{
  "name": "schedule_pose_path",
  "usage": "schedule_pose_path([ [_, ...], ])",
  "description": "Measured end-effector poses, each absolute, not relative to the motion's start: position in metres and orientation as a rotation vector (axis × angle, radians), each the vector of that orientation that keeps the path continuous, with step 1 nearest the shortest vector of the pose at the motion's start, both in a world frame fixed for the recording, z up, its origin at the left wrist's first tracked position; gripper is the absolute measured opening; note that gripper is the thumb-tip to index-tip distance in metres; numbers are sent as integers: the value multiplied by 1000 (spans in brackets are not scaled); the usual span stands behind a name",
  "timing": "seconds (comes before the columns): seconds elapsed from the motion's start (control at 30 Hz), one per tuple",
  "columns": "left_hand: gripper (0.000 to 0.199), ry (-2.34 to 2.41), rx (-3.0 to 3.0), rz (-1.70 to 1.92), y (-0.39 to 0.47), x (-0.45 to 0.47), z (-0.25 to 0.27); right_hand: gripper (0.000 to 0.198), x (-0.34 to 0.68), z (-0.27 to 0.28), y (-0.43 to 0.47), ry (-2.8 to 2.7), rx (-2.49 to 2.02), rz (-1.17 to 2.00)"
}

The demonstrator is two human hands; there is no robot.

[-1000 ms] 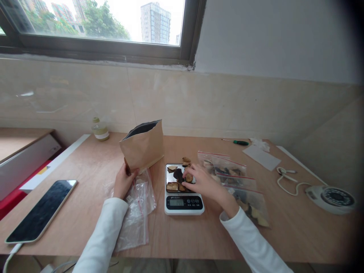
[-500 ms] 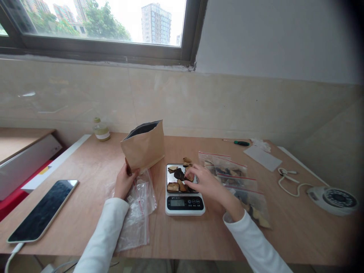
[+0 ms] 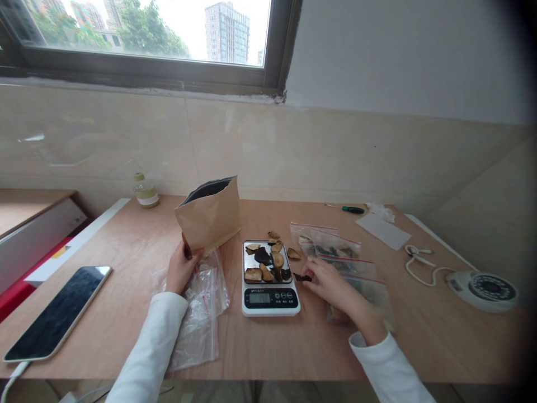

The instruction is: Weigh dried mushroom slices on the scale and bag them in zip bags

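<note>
Thin, dried tan-and-black slices lie on the white rectangular digital scale, left of my right hand, whose narrowed fingertips pinch a dark slice. I'd pinch lightly; they look brittle. My left hand grips the brown paper pouch.

Daylight comes through a dark-framed window showing trees and a tower. Below run glossy beige tiles; right of the window, the wall is plain and pale. A wooden desk stands by the tiles, another wooden top at left.
</note>
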State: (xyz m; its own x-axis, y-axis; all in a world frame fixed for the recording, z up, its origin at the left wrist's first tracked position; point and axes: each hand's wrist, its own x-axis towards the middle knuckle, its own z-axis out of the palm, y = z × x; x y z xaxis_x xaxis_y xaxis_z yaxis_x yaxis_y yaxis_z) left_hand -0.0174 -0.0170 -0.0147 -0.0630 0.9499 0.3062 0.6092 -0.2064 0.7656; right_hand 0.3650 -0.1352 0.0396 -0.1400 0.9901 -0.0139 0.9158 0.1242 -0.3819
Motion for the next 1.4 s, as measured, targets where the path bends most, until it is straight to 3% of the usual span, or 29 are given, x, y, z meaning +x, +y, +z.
schedule_pose_path([
  [0.17, 53, 1674, 1824, 1168, -16, -18, -15, 7, 354, 42, -137, -2200, -1914, 402],
  [0.33, 53, 1682, 1815, 1155, -16, -18, -16, 18, 343, 55, -139, -2110, -1697, 424],
  [0.53, 51, 1686, 1821, 1156, -18, -17, -12, 17, 338, 47, -141, -2043, -1596, 462],
  [0.83, 53, 1680, 1793, 1150, -21, -14, -7, 27, 357, 32, -96, -2104, -1638, 254],
  [1.03, 51, 1709, 1820, 1137, -22, -14, -4, 26, 358, 37, -47, -2245, -1714, 317],
  [1.4, 47, 1678, 1820, 1162, -19, -18, -12, 25, 355, 46, -56, -2110, -1709, 307],
])
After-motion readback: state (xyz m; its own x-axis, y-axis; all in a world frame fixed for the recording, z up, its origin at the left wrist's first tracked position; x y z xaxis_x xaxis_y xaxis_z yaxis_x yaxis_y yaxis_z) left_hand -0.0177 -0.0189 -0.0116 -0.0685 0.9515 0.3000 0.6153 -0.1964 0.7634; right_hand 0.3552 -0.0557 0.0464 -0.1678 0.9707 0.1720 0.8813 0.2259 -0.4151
